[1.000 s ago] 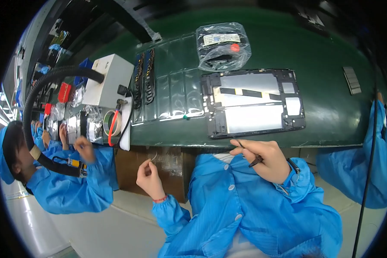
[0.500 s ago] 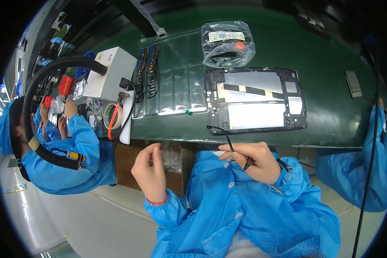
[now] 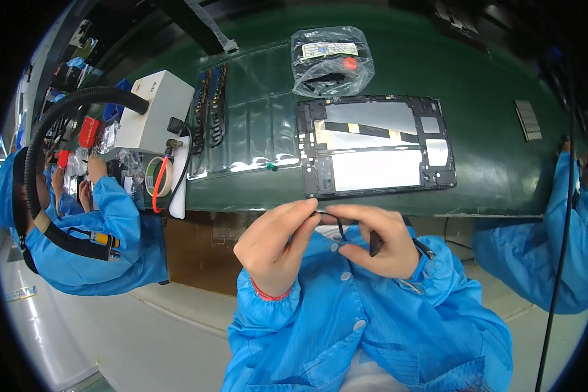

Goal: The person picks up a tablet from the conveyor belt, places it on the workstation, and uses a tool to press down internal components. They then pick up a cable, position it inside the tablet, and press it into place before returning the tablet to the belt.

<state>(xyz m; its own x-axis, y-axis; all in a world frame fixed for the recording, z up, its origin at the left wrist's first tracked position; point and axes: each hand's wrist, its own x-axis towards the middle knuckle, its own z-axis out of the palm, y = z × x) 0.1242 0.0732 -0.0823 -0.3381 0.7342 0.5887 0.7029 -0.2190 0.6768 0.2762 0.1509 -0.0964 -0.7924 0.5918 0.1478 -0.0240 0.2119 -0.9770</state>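
In front of my chest, just off the table's front edge, my two hands meet at the fingertips. Thumb and fingers of my left hand (image 3: 272, 245) pinch one end of a thin, bendy black strip (image 3: 340, 228). My right hand (image 3: 387, 240) grips the same strip, which curves down below its fingers. Something dark (image 3: 375, 243) shows in the right palm; its kind is hidden. Beyond the hands lies an opened tablet housing (image 3: 375, 170), flat on the green table, black-framed with silver panels and a black ribbon slanting across.
Behind the housing sits a clear plastic bag (image 3: 333, 62) of black parts. Left of it, a clear tray (image 3: 258, 134) holds dark strip parts (image 3: 219, 108). A white box (image 3: 153, 108) with a black hose, a tape roll (image 3: 157, 176) and a person (image 3: 88, 228) are farther left. A grey stack (image 3: 528, 121) lies right.
My left hand has moved right to meet the right hand and now pinches the strip's end. The strip has been lifted off the housing's near corner. The whole view has shifted slightly.
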